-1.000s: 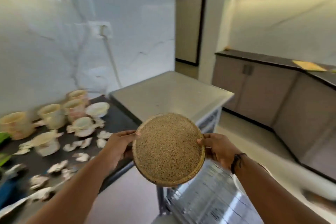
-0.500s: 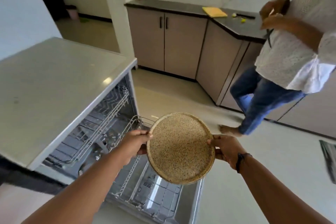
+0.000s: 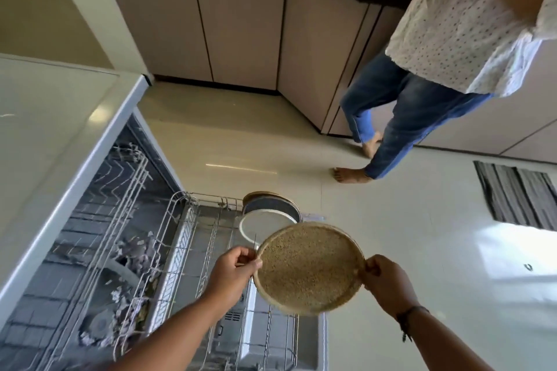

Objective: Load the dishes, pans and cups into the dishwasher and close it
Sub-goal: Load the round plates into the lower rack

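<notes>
I see both hands, left hand (image 3: 230,272) and right hand (image 3: 385,281), pinching a speckled plate (image 3: 307,268) above the pulled-out lower rack (image 3: 211,238).

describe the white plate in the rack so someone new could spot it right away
Find the open dishwasher at lower left and its pulled-out lower rack. At the rack's far end plates stand on edge; the white plate is nearest of them, just behind the speckled tan plate in both hands. Those behind it are dark.

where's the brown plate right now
The brown plate sits low and centre in the head view, held between left hand and right hand, above the pulled-out rack.
</notes>
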Motion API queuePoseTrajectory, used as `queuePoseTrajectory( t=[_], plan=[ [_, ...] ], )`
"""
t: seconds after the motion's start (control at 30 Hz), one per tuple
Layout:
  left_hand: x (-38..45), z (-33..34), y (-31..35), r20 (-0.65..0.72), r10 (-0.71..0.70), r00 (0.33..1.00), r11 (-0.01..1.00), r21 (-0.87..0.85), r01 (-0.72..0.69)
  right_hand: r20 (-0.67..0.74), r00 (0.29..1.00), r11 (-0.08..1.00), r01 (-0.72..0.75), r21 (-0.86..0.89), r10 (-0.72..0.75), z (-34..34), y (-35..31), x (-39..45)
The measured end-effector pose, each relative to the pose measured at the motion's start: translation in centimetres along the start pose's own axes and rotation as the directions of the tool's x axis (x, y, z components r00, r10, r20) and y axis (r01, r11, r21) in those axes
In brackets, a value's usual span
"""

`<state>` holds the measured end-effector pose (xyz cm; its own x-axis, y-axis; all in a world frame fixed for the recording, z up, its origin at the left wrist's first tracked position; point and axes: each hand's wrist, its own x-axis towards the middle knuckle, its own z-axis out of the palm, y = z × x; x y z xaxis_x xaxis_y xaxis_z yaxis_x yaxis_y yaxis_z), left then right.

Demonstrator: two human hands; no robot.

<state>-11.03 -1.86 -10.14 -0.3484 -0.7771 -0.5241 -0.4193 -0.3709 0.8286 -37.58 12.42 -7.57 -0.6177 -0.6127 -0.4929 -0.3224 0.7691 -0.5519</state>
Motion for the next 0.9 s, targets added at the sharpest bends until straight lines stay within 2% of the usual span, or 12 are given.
queuePoseTrajectory(
  t=[0.17, 0.3, 0.43, 0.6, 0.77, 0.9],
  plan=[
    [4.3, -1.5, -3.3, 0.143, 0.155, 0.978, 0.911, 0.362, -0.197, 0.051, 0.998, 0.985, 0.037, -0.166, -0.029, 5.4, 1.6, 2.2],
    [9.4, -2.6, -8.6, 0.143, 0.124, 0.982, 0.825, 0.535, -0.183, 0.124, 0.992, 0.980, 0.049, -0.192, -0.025, 11.9, 3.1, 6.7],
    [14.8, -1.6, -12.5, -0.049, 0.097, 0.994, 0.842, 0.536, -0.056, 0.107, 0.993, 0.983, 0.066, -0.169, -0.049, 16.8, 3.7, 12.8],
    [21.6, -0.3, -13.2, -0.159, 0.151, 0.976, 0.863, 0.502, -0.052, 0.040, 0.995, 0.984, 0.099, -0.147, -0.094, 18.8, 3.4, 20.0],
    [26.1, -0.3, -13.6, -0.146, 0.148, 0.978, 0.851, 0.522, -0.051, 0.064, 0.989, 0.965, 0.142, -0.220, -0.131, 20.1, 3.5, 23.7],
    [28.2, -0.5, -13.6, -0.111, 0.163, 0.980, 0.853, 0.514, -0.084, 0.041, 0.993, 0.970, 0.121, -0.209, -0.115, 20.6, 3.6, 25.0]
  ],
)
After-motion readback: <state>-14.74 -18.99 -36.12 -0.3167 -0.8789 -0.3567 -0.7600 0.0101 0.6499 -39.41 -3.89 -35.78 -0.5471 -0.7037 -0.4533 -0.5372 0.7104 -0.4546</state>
